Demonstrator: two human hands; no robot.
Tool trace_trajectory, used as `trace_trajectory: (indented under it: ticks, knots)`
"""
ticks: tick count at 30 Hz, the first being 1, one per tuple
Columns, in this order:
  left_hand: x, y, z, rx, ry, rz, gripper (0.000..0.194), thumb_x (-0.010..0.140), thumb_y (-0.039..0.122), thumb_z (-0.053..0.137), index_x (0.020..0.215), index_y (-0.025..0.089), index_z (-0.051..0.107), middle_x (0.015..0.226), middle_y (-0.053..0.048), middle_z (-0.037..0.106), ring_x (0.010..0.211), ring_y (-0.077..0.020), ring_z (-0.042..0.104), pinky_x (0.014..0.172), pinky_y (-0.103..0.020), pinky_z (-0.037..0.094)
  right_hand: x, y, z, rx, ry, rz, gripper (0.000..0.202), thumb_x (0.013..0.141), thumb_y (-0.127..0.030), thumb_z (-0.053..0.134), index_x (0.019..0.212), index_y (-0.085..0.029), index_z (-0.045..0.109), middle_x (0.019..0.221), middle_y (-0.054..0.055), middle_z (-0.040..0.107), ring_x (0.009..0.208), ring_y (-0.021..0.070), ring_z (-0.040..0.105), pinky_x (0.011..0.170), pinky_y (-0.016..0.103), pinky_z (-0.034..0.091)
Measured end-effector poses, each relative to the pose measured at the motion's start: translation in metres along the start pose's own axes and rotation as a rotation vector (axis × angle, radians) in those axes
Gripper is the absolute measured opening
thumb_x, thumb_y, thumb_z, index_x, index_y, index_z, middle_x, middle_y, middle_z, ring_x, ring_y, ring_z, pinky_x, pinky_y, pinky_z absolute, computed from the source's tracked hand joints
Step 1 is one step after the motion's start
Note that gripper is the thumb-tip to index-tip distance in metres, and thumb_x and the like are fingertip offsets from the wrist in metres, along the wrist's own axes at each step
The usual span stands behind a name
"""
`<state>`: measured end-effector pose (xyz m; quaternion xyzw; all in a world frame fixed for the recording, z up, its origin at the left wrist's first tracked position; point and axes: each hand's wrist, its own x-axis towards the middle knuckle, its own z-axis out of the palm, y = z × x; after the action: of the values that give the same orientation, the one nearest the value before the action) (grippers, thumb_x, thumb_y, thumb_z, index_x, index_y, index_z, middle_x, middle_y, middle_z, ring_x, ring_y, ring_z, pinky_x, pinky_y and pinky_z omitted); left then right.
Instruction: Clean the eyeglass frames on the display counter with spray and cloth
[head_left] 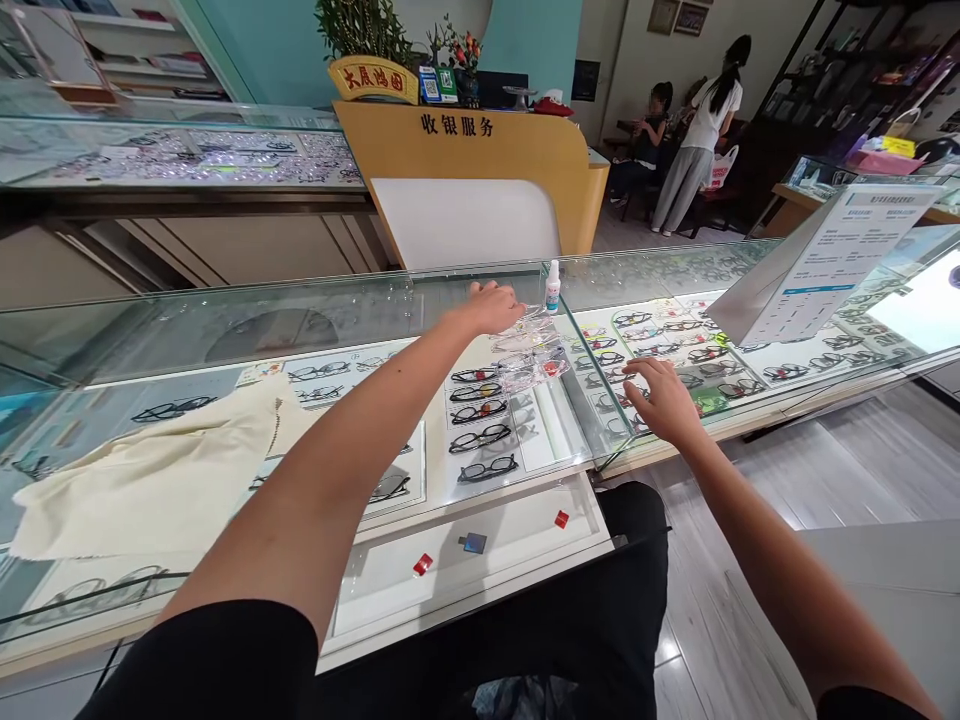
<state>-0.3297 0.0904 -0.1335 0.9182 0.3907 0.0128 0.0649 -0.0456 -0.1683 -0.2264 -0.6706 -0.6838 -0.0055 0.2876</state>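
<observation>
My left hand [493,307] reaches across the glass display counter, fingers curled downward at its far side. Its fingertips are close to clear-framed eyeglasses [529,345] and partly hidden, so what they hold cannot be made out. Just right of it a small white spray bottle [553,290] stands upright on the glass. My right hand [664,402] hovers over the front of the neighbouring case, fingers bent and apart, holding nothing. Between the arms, dark-framed eyeglasses [480,438] lie in a column under the glass.
A cream cloth [157,475] lies on the counter at left. Below, a pulled-out drawer [517,560] holds red packets [423,564] and a dark blue square [473,543]. A folded sign [817,275] stands at right. Beyond is a cashier desk [480,165]; people [697,140] are farther back.
</observation>
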Motion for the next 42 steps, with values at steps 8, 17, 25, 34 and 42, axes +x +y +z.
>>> trace_trajectory:
  ticks: [8,17,25,34,42]
  knots:
    - [-0.010,0.006,-0.003,-0.060,0.045,-0.005,0.044,0.109,0.039,0.043,0.096,0.019,0.079,0.140,-0.016,0.072,0.131,-0.0370,0.056,0.112,-0.056,0.036,0.000,0.000,-0.001,-0.003,0.003,-0.005,0.029,0.108,-0.037,0.053,0.123,-0.022,0.074,0.135,0.015,0.078,0.127,0.0386,0.067,0.114,0.057,0.050]
    - [-0.141,0.003,-0.013,-0.116,0.365,0.080,0.017,0.099,0.029,0.054,0.090,0.022,0.067,0.098,-0.008,0.078,0.108,-0.0301,0.063,0.098,-0.047,0.039,-0.001,0.004,-0.001,-0.003,-0.006,-0.010,0.029,0.107,-0.037,0.053,0.122,-0.022,0.073,0.136,0.015,0.078,0.131,0.0393,0.067,0.112,0.057,0.051]
    - [-0.280,-0.026,0.022,-0.089,0.277,0.006,0.031,0.104,0.038,0.046,0.087,0.024,0.068,0.084,-0.006,0.077,0.090,-0.0271,0.064,0.089,-0.044,0.039,0.001,-0.004,-0.012,0.030,0.102,-0.041,0.026,0.103,-0.041,0.058,0.106,-0.024,0.078,0.121,0.016,0.082,0.118,0.0395,0.073,0.108,0.059,0.055]
    - [-0.331,-0.049,0.050,-0.148,0.163,-0.395,0.026,0.094,0.038,0.043,0.071,0.024,0.043,0.068,-0.004,0.062,0.068,-0.0223,0.053,0.068,-0.037,0.033,-0.034,-0.196,-0.047,0.482,-0.781,-0.310,0.037,0.116,-0.046,0.049,0.113,-0.033,0.083,0.109,0.003,0.086,0.096,0.0246,0.081,0.080,0.038,0.063]
    - [-0.330,-0.057,0.053,-0.127,0.185,-0.506,0.043,0.099,0.046,0.037,0.063,0.023,0.039,0.059,-0.007,0.056,0.064,-0.0229,0.049,0.064,-0.036,0.027,-0.044,-0.216,0.108,-0.073,-0.927,-0.528,0.018,0.106,-0.021,0.065,0.115,-0.017,0.080,0.127,0.014,0.082,0.122,0.0298,0.073,0.100,0.039,0.059]
